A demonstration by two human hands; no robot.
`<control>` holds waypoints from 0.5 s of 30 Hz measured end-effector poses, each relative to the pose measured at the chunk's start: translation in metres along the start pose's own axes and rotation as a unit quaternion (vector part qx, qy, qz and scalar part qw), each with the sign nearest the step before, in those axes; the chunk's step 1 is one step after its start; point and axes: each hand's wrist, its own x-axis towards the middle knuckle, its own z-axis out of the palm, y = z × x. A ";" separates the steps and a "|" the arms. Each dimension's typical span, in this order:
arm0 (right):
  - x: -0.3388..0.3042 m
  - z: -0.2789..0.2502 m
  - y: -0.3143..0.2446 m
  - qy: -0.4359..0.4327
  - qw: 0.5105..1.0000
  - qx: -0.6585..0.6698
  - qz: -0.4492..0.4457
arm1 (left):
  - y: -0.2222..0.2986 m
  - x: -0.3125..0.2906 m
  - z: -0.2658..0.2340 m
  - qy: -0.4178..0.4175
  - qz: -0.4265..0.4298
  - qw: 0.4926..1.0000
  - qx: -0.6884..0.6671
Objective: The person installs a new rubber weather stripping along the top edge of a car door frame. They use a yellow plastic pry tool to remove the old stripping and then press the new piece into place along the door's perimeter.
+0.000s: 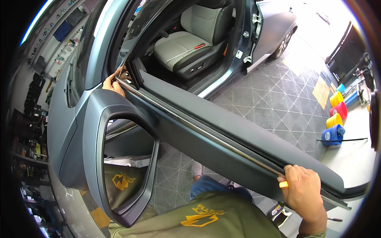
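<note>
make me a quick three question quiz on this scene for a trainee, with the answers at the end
1. Multiple choice: what colour is the small bright piece showing at the right hand?
A) blue
B) orange-yellow
C) white

2. True or false: the red-handled tool rests on the grey seat.

3. Fill the gap: a shiny strip runs between the left hand and the right hand, along the car ____.

Key:
1. B
2. True
3. door
</note>
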 end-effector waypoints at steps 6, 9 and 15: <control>-0.004 -0.003 -0.004 -0.030 0.999 0.032 0.011 | 0.007 -0.001 0.002 0.003 0.012 0.998 0.056; -0.001 -0.009 -0.012 -0.034 0.999 0.004 0.019 | 0.013 -0.003 -0.011 -0.038 0.001 0.999 0.009; 0.001 0.000 -0.014 0.022 0.998 -0.048 0.024 | 0.016 0.007 -0.031 -0.132 0.105 0.986 -0.008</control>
